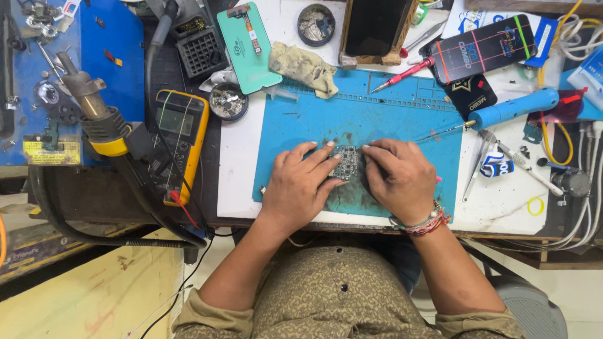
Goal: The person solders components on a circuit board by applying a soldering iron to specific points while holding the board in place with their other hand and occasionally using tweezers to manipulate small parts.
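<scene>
A small grey-green circuit board lies on the blue work mat near its middle. My left hand rests on the mat with its fingertips on the board's left edge. My right hand presses its fingertips on the board's right edge; a beaded bracelet circles that wrist. Both hands pinch the board between them, flat on the mat. Dark smudges stain the mat around the board.
A yellow multimeter and a hot-air gun sit at the left. A blue soldering iron, red screwdriver, tweezers, a rag, a teal phone back and phone boxes lie beyond the mat.
</scene>
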